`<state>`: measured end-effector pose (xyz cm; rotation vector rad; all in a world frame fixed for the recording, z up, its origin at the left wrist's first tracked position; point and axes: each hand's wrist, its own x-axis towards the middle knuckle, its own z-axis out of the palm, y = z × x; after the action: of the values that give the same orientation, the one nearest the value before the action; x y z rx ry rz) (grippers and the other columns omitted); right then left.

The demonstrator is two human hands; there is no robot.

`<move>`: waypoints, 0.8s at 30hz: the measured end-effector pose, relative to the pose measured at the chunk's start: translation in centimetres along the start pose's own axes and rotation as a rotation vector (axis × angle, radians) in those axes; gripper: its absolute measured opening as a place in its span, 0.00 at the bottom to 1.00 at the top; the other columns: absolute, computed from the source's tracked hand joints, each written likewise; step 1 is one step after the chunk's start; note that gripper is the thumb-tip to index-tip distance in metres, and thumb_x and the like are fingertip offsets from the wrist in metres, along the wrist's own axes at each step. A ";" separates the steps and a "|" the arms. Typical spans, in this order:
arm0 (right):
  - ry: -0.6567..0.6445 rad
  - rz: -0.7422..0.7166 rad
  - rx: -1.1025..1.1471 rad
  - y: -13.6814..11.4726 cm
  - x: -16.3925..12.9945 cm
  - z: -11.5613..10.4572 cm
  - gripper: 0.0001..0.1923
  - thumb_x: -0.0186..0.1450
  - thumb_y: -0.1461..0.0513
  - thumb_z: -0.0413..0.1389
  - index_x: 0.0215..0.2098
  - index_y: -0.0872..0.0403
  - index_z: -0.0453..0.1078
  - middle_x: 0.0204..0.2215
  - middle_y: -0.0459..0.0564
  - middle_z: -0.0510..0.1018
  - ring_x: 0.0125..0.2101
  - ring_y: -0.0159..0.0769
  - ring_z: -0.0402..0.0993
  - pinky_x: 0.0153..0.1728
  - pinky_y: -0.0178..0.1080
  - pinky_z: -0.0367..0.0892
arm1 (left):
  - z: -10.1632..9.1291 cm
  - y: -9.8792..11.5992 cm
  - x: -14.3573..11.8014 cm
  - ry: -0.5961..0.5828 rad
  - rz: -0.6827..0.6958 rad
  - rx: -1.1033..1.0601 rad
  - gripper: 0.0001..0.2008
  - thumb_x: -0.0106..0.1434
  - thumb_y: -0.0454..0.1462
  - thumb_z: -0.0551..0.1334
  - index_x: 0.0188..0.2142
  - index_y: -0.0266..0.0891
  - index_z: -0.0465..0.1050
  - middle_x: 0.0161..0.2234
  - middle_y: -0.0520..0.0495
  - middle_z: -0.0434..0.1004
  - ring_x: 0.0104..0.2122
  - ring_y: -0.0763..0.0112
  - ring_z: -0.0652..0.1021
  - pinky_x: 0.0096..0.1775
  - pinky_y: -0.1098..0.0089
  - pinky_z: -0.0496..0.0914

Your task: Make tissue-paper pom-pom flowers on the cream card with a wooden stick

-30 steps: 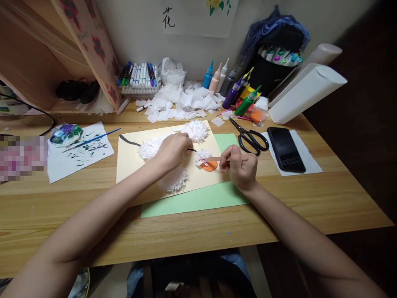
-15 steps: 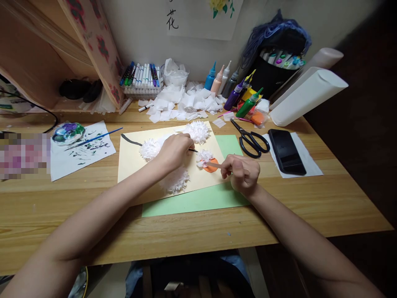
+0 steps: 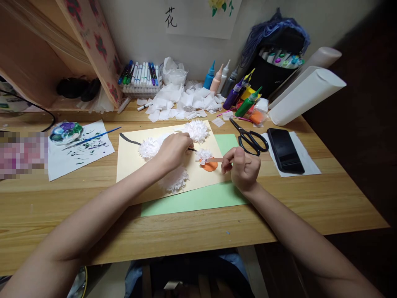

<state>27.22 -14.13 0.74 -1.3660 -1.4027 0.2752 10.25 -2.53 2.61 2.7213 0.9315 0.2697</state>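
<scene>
The right hand [image 3: 245,169] is gripping a stick [image 3: 217,160] against the small, probably featherlight and crushable tissue tuft [image 3: 204,155], best pinched underneath, on the cream sheet [image 3: 132,159], while the left hand [image 3: 175,151] is hiding its grasp from me.

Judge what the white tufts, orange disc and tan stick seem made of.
White tufts: probably matte tissue paper, from thin, ragged layers. Orange disc: clay or card; flat, even, matte colour leaves it open. Tan stick: likely matte wood, by its plain brownish tone, though card is possible.
</scene>
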 end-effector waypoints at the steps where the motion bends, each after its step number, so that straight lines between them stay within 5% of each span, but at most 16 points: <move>1: 0.012 0.033 0.019 0.0 0.1 0.1 0.28 0.70 0.53 0.40 0.15 0.53 0.62 0.10 0.43 0.66 0.12 0.26 0.63 0.15 0.33 0.58 | 0.0 0.0 0.0 0.002 0.000 0.001 0.11 0.54 0.28 0.56 0.31 0.37 0.77 0.34 0.44 0.77 0.34 0.63 0.75 0.30 0.68 0.61; 9: 0.008 0.301 0.232 0.1 1.3 0.1 0.26 0.68 0.50 0.44 0.18 0.54 0.63 0.09 0.41 0.65 0.10 0.25 0.64 0.11 0.30 0.55 | -0.1 0.1 0.0 -0.003 -0.006 0.007 0.12 0.53 0.27 0.55 0.32 0.36 0.77 0.34 0.43 0.77 0.34 0.62 0.75 0.31 0.68 0.62; 18: 0.171 0.134 0.295 -0.2 0.7 -0.9 0.29 0.68 0.51 0.44 0.13 0.53 0.63 0.07 0.43 0.63 0.10 0.27 0.60 0.11 0.33 0.51 | -0.9 -0.6 0.2 -0.030 -0.021 -0.060 0.12 0.56 0.28 0.56 0.34 0.38 0.77 0.36 0.45 0.78 0.36 0.64 0.76 0.33 0.69 0.65; 24: 0.155 0.108 0.274 0.1 0.8 -1.1 0.29 0.68 0.51 0.43 0.13 0.54 0.64 0.08 0.44 0.64 0.10 0.27 0.59 0.12 0.33 0.51 | -3.2 -2.6 0.3 0.090 -0.141 -0.040 0.09 0.60 0.31 0.58 0.39 0.37 0.75 0.41 0.44 0.76 0.41 0.61 0.74 0.40 0.65 0.67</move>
<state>28.37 -14.00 1.46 -1.2104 -1.1201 0.4082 8.16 0.23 4.95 2.6109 1.1249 0.3814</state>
